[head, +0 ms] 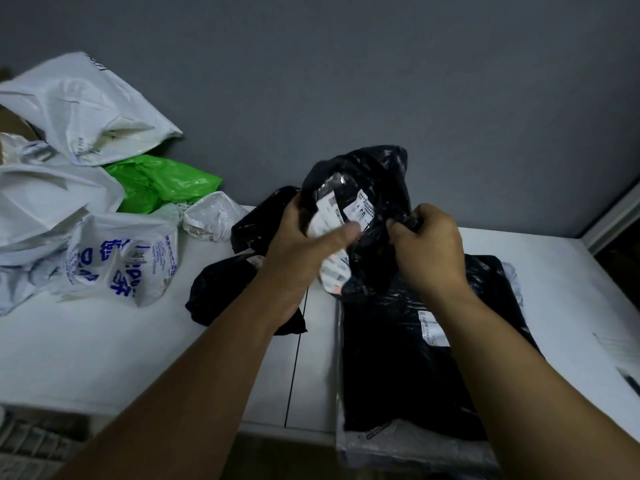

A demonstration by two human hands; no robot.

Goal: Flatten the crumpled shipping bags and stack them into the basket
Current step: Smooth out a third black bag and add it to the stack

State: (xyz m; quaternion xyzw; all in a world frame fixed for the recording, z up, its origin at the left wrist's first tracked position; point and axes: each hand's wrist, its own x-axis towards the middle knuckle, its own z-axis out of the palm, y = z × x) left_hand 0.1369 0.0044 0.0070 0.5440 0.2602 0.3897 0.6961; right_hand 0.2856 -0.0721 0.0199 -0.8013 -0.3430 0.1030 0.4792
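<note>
Holding a crumpled black bag (pixel 367 188) in the air over a white table (pixel 138 358), both hands grip it from opposite sides. The left hand (pixel 304 251) clasps the bag's left edge: its thumb (pixel 343 233) lies across the white shipping label (pixel 349 209) on the near face, and the other fingers curl behind the film, out of sight. The right hand (pixel 429 247) has its fingers bunched together, pinching a fold of black film at the bag's right side. The upper part of the bag rises loose and wrinkled above both sets of fingers.

Directly beneath the hands, a flattened black bag (pixel 398 358) lies spread on a pale rimmed container, apparently the basket (pixel 381 448); its walls are too indistinct to confirm.

Two further black bags (pixel 221 289) lie crumpled on the table beside the left forearm. At far left, a heap of white bags (pixel 86 109), a green bag (pixel 159 181) and a blue-printed white bag (pixel 121 261) rest together.
</note>
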